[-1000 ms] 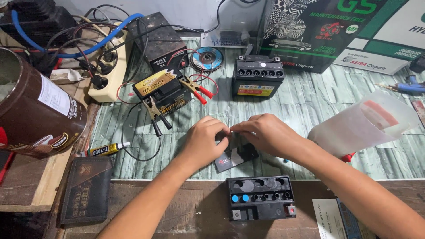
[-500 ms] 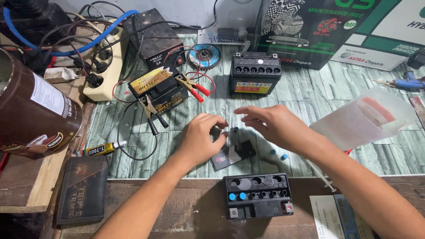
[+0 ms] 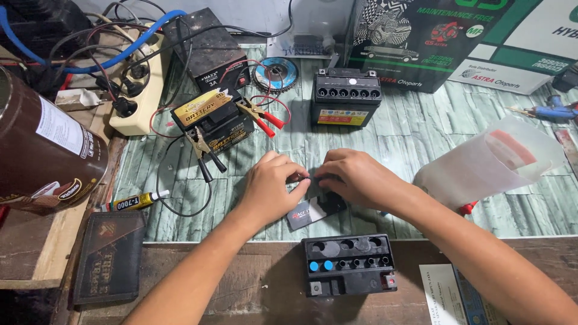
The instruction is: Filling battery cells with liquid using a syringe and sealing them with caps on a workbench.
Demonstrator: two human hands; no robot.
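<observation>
Small black part lies at the centre of the frame on the worktop, mostly hidden under both hands, so its shape and long axis cannot be told. The left hand and right hand meet above it, fingertips pinched together on something dark between them; what exactly they grip is too small to tell. Just below the hands a flat dark card pokes out, its long axis running from lower left to upper right.

Below it, at the lower centre, an open-topped black battery sits with its long axis left to right, two blue caps at its left end. A second battery stands in the upper centre, a third battery with gold labels in the upper left, red clips beside it. A glue tube lies left of the hands, a clear plastic bag to the right.
</observation>
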